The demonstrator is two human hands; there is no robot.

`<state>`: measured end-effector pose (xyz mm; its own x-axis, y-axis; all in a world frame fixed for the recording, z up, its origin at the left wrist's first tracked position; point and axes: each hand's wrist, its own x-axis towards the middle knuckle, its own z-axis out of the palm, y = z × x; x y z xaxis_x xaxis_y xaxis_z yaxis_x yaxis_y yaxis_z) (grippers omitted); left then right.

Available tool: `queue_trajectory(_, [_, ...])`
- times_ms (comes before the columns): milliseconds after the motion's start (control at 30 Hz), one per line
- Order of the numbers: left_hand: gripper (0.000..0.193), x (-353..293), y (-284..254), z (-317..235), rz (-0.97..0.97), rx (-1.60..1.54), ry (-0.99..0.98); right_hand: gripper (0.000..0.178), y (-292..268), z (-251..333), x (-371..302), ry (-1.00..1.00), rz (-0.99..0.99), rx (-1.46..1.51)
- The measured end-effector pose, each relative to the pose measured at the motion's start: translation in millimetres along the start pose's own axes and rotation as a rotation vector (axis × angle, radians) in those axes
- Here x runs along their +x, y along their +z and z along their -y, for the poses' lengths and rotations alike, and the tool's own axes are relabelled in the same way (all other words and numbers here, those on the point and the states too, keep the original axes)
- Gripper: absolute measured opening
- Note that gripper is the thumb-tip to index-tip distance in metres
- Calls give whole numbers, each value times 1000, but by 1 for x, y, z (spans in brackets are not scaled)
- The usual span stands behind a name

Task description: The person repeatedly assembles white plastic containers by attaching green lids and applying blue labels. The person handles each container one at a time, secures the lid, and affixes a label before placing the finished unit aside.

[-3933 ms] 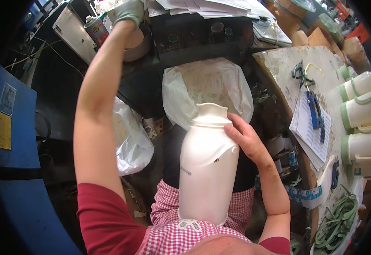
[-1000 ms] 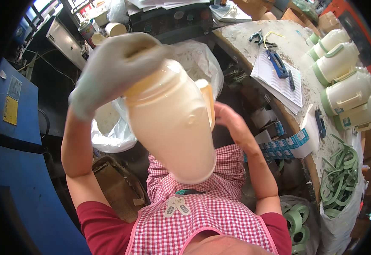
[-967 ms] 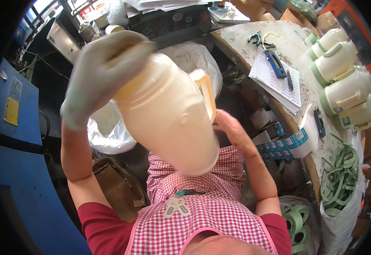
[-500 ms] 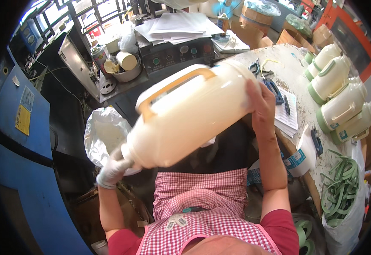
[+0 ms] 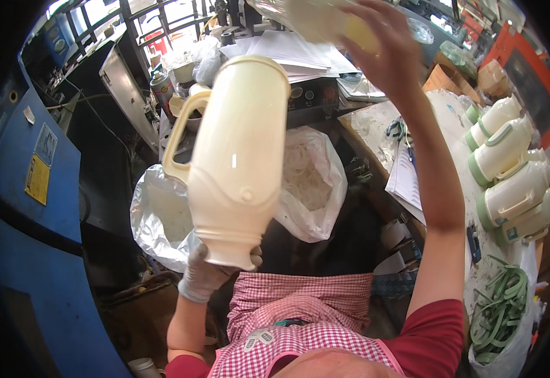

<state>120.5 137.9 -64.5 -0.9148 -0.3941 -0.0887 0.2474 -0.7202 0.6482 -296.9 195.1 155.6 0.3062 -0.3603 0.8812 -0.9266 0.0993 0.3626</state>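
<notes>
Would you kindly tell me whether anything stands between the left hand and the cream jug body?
Only the pale glove on the left hand: that hand holds the cream jug body by its narrow lower end, with nothing else visible between them.

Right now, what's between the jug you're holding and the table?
In the head view, an open white bag shows between the held jug and the table.

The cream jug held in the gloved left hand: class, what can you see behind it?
Past the cream jug show part of an open white bag with pale strips inside and, higher, white papers. Whatever lies directly behind is covered.
</notes>
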Motion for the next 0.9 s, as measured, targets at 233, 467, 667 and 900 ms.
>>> queue_trajectory(233, [85, 73, 72, -50, 83, 122, 147, 42, -274, 38, -77, 547, -498, 6])
queue_trajectory(467, [56, 246, 218, -42, 541, -218, 289, 16, -217, 43, -112, 1021, 126, 576])
queue_trajectory(667, [50, 381, 221, -115, 202, -159, 519, 21, -133, 50, -119, 1066, 368, 753])
queue_trajectory(900, [60, 352, 154, -143, 476, 41, 139, 65, 50, 9, -158, 1077, 722, 690])
